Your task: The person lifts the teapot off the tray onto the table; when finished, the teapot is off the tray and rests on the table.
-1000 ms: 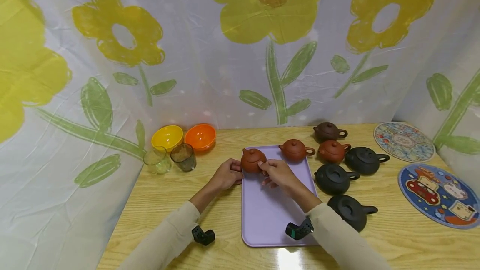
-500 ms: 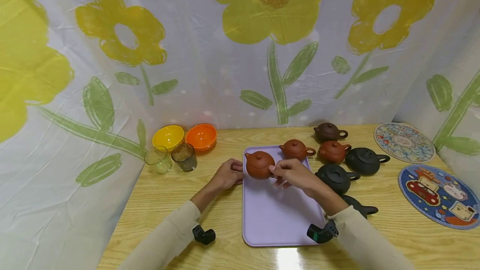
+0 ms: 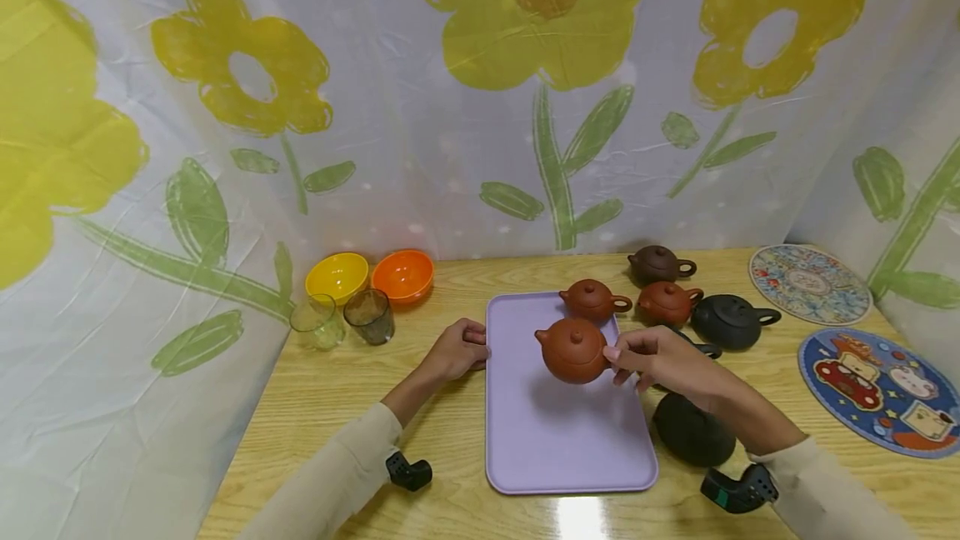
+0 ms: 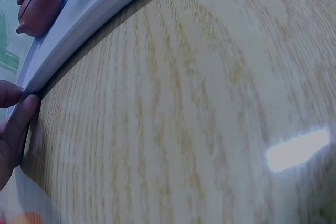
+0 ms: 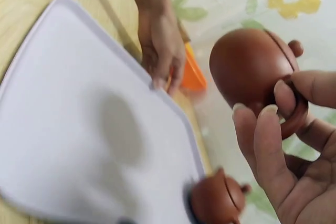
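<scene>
My right hand (image 3: 670, 359) pinches the loop handle of a reddish-brown clay teapot (image 3: 573, 352), held above the lilac tray (image 3: 566, 440) with its spout pointing left. In the right wrist view a finger passes through the handle, the thumb presses on top, and the teapot's shadow falls on the tray. At the tray's left rim is my left hand (image 3: 456, 350); the left wrist view shows its thumb and a finger (image 4: 23, 116) pinching that rim. A second reddish-brown teapot (image 3: 589, 300) sits at the tray's far right corner.
Right of the tray stand a dark brown teapot (image 3: 654, 263), another reddish one (image 3: 665, 304) and several black ones, including a black teapot (image 3: 726, 322). Two round mats lie farther right, one a blue mat (image 3: 877, 390). Yellow and orange bowls (image 3: 402, 277) and two glasses (image 3: 369, 317) stand back left.
My right hand has lifted the teapot from the tray's far left corner and carried it right and nearer to me. My left hand stays at the tray's left rim.
</scene>
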Action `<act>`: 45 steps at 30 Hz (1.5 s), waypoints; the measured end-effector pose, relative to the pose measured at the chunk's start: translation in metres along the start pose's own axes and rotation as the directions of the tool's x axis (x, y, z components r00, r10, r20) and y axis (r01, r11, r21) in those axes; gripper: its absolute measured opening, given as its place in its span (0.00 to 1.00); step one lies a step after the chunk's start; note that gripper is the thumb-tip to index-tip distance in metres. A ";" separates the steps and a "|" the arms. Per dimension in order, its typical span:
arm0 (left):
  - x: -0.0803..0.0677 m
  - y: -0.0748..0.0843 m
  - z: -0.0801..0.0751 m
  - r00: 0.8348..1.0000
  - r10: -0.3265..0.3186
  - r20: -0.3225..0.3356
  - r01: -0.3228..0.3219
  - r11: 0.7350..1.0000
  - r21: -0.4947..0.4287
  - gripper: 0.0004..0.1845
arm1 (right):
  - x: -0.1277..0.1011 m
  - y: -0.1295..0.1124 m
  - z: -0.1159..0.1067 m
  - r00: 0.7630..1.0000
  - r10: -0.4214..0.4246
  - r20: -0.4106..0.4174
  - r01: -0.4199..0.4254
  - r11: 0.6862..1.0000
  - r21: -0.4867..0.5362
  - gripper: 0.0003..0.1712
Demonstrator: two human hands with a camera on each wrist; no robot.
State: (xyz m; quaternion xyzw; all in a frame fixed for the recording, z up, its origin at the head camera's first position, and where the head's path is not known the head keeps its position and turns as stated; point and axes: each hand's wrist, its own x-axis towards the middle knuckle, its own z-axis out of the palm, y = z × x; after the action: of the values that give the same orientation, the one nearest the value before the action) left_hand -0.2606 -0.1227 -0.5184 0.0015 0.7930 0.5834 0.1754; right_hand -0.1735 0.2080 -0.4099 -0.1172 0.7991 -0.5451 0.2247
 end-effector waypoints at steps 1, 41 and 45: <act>0.000 0.000 0.000 1.000 0.000 0.001 0.000 1.000 0.000 0.21 | -0.006 0.001 -0.006 1.000 -0.010 0.006 0.010 1.000 -0.006 0.17; -0.004 0.003 0.000 1.000 0.002 -0.004 -0.002 1.000 0.006 0.21 | -0.102 0.154 -0.177 0.981 0.187 -0.054 -0.194 0.962 -0.194 0.20; -0.003 0.003 -0.001 1.000 -0.005 -0.002 0.005 1.000 -0.001 0.21 | -0.100 0.160 -0.184 0.976 0.218 -0.015 -0.217 0.957 -0.194 0.20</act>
State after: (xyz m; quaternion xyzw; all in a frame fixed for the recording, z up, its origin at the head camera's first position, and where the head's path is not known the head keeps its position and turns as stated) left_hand -0.2583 -0.1230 -0.5145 -0.0009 0.7930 0.5833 0.1760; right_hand -0.1670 0.4620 -0.4788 -0.0519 0.8558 -0.4360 0.2736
